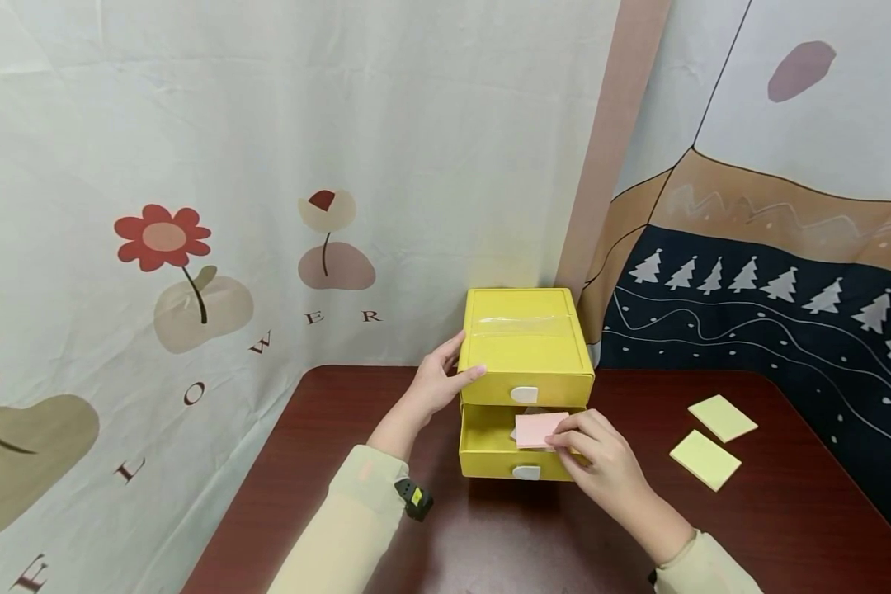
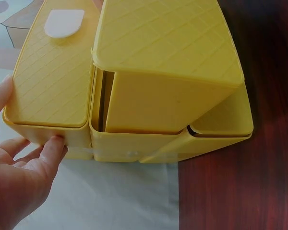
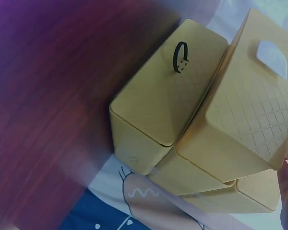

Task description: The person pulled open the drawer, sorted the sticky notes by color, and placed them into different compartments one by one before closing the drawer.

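– state of the left hand?
– fingers released, resting against the yellow drawer unit.
– and the right hand?
– pinching a pink note pad by its edge, at the pulled-out lower drawer; two pale yellow pads lie on the table.

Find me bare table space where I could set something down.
Bare table shows before the box, between the left sleeve and right sleeve; also between the box's right side and the yellow notes. It's crowded at the open drawer: the right hand holds pink notes there, and the left hand touches the box.
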`<action>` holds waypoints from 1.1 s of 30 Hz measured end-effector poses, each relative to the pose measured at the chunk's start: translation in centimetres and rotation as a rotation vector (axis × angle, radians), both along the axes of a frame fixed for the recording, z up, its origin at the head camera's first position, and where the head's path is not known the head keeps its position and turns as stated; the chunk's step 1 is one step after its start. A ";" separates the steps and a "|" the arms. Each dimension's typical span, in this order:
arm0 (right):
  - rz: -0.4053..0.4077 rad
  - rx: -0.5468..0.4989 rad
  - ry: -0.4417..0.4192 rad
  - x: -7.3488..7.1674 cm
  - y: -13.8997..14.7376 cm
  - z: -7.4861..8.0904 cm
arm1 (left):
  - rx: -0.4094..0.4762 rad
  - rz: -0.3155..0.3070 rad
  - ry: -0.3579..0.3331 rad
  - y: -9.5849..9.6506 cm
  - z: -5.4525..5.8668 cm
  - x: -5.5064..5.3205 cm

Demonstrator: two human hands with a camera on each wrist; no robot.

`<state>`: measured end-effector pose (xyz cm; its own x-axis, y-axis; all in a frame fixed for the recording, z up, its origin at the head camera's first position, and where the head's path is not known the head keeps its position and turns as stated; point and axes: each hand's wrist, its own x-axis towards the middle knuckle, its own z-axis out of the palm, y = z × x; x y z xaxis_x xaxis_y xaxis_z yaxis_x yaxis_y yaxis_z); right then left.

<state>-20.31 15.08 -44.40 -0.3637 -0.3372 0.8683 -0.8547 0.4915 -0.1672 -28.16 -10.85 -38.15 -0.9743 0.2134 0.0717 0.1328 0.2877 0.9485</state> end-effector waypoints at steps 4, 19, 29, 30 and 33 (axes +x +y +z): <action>-0.006 0.034 -0.035 -0.4 -0.4 0.3 | 0.004 -0.003 0.006 0.0 0.0 0.0; -0.030 0.114 -0.088 -1.5 -2.6 1.1 | 0.005 -0.008 0.016 0.0 0.0 0.0; -0.081 0.199 -0.090 -2.1 -4.0 1.2 | -0.005 -0.010 0.013 -0.1 0.1 0.1; -0.083 0.211 -0.096 -2.1 -4.2 1.2 | -0.004 -0.011 0.012 -0.1 0.0 0.1; -0.094 0.231 -0.117 -2.3 -4.5 1.2 | -0.002 -0.008 0.007 -0.1 0.0 0.0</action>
